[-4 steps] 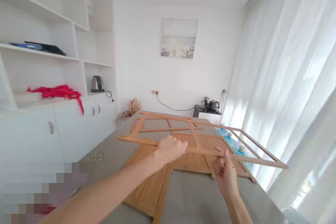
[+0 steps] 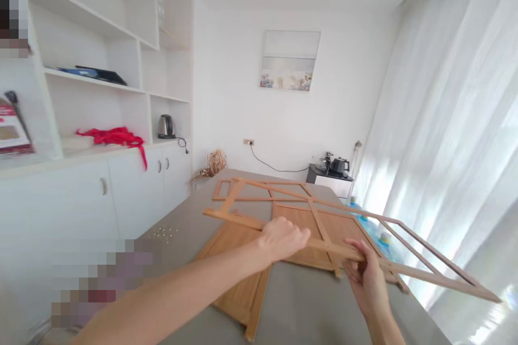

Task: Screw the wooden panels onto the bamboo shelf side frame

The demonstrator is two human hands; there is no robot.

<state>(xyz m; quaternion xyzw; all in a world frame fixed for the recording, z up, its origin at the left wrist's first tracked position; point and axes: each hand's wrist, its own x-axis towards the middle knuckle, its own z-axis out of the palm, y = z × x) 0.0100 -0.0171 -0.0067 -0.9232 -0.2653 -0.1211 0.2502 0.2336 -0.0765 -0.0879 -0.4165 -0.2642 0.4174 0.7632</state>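
A long wooden frame [image 2: 237, 219] with crossbars is held above the grey table [image 2: 303, 307], its right end reaching out past the table edge. My left hand [image 2: 285, 238] is closed over its near rail from above. Farther right, my right hand [image 2: 366, 272] grips the same rail, the fingers partly hidden behind the wood. Below the frame lie wooden panels, one on the left [image 2: 232, 291] and one in the middle [image 2: 299, 223]. Another slim wooden frame [image 2: 251, 199] rests at the table's far end.
Small pale pieces [image 2: 165, 233] are scattered on the table's left side. White cabinets [image 2: 133, 188] line the left, with a kettle [image 2: 165, 126] and red cloth [image 2: 115, 136] on shelves. Blue-tinted bottles [image 2: 384, 245] stand by the curtain [image 2: 445, 118]. A black pot [image 2: 340, 165] sits on the back cabinet.
My view has turned left, so the scene sits farther right. The held frame's right end has dipped and come nearer, and my right hand's fingers have shifted on the rail.
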